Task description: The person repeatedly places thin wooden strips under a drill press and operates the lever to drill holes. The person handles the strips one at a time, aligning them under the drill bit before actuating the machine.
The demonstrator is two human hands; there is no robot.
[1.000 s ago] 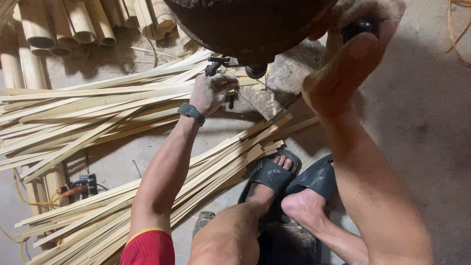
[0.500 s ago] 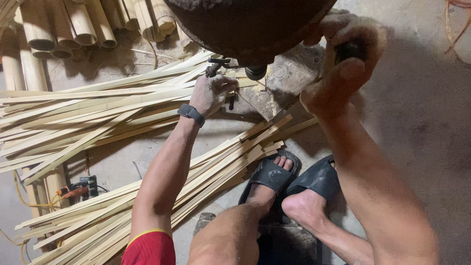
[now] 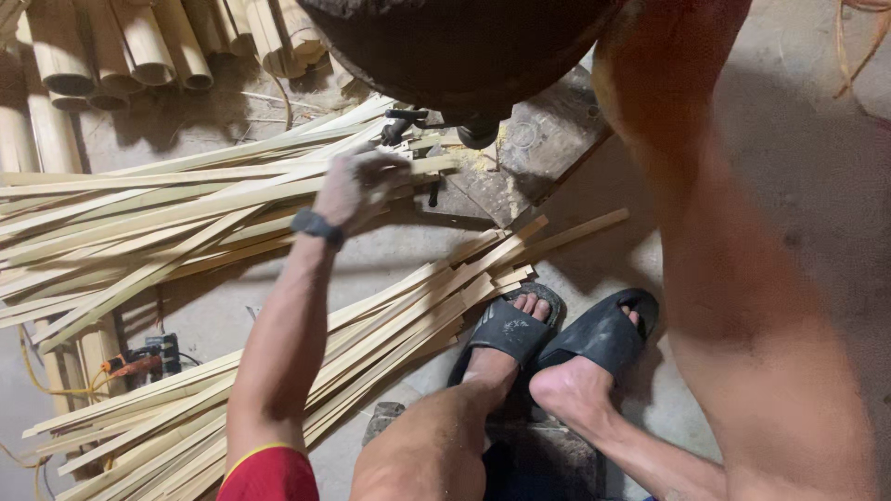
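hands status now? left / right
Left hand: fingers curled down on a bamboo strip, gripping it.
Right hand: out of frame past the top edge, only the arm shows.

A worker in a red short sleeve, wristband and dark slide sandals, seen from above.

The left hand [image 3: 357, 186] is bare, with a dark band or watch [image 3: 316, 226] strapped around its wrist. At the upper left arm, a red sleeve [image 3: 269, 475] ends in a thin yellow trim along its hem. Both forearms are uncovered, and the right arm fills the frame's right side with no sleeve showing. The legs are bare below the knee. On the feet are black rubber slide sandals [image 3: 557, 334] with broad single straps, toes exposed at the front.
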